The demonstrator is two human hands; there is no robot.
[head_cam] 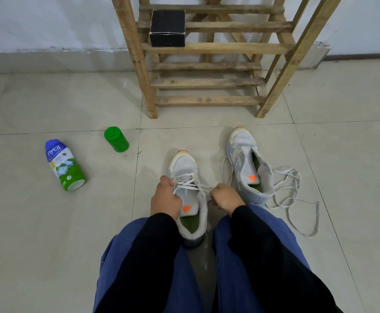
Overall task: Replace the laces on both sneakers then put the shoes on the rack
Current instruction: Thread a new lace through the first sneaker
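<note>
Two white-grey sneakers with orange toe tips stand on the tiled floor. The near sneaker [185,163] sits between my knees with a white lace [187,182] crisscrossed through its eyelets. My left hand [165,197] pinches one lace end at the shoe's left side. My right hand [225,197] grips the other end, pulled to the right. The second sneaker [246,163] stands to the right with its tongue open. A loose white lace [297,195] lies tangled beside that shoe. The wooden rack [207,82] stands just beyond both shoes.
A black box [167,28] sits on an upper shelf of the rack. A green and blue bottle [64,164] lies on the floor at left, with a green lidded jar [116,139] near it. A white wall runs behind.
</note>
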